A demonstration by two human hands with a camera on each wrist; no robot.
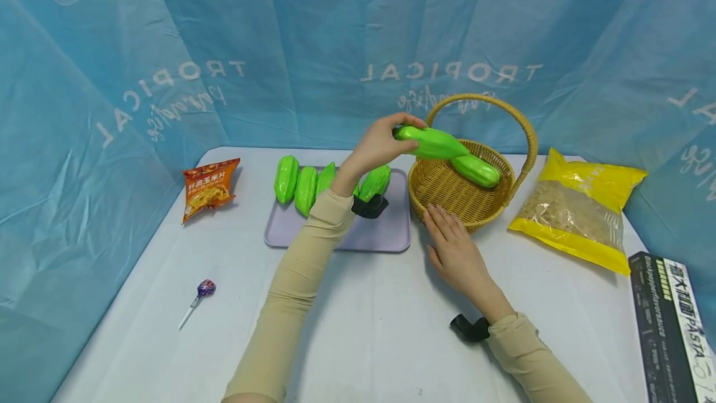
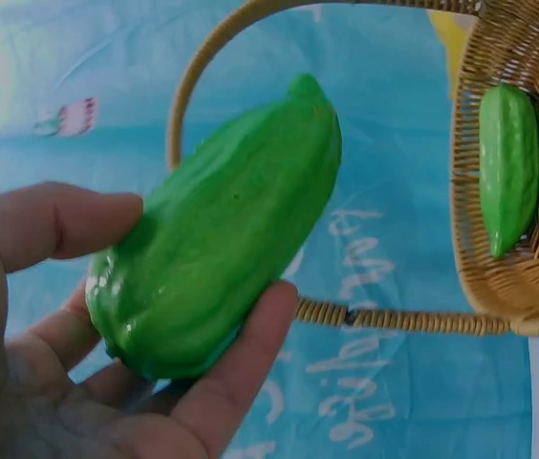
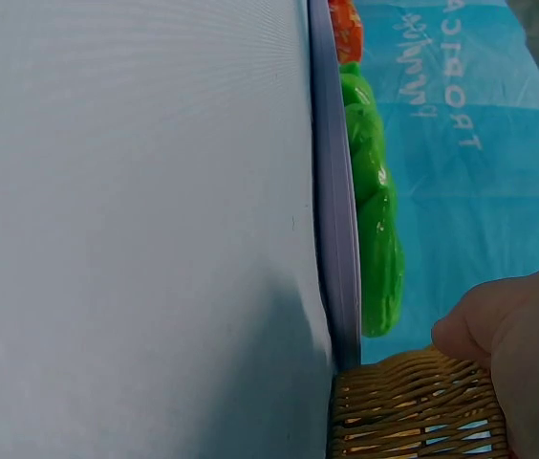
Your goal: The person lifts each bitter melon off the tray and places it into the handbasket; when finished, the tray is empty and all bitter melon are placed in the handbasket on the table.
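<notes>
My left hand [image 1: 386, 140] grips a glossy green ridged gourd [image 1: 432, 143] between thumb and fingers, above the left side of a wicker basket [image 1: 418, 201]. In the left wrist view the held gourd [image 2: 226, 229] is tilted, its narrow tip pointing up. Another green gourd [image 1: 475, 170] lies inside the basket. The fingers of my right hand [image 1: 458, 254] lie nearly straight against the basket's near rim; in the right wrist view its thumb [image 3: 508, 311] is at the wicker edge. Several more green gourds [image 1: 305, 190] rest on a lilac tray [image 1: 391, 235] left of the basket, partly hidden by my left arm.
An orange snack bag [image 1: 209, 188] stands at the back left, with a lollipop [image 1: 206, 288] nearer on the white table. Right of the basket lie a yellow bag [image 1: 582, 210] and a black pasta box [image 1: 668, 322]. The basket's tall handle [image 1: 528, 132] arches above it. A blue curtain hangs behind.
</notes>
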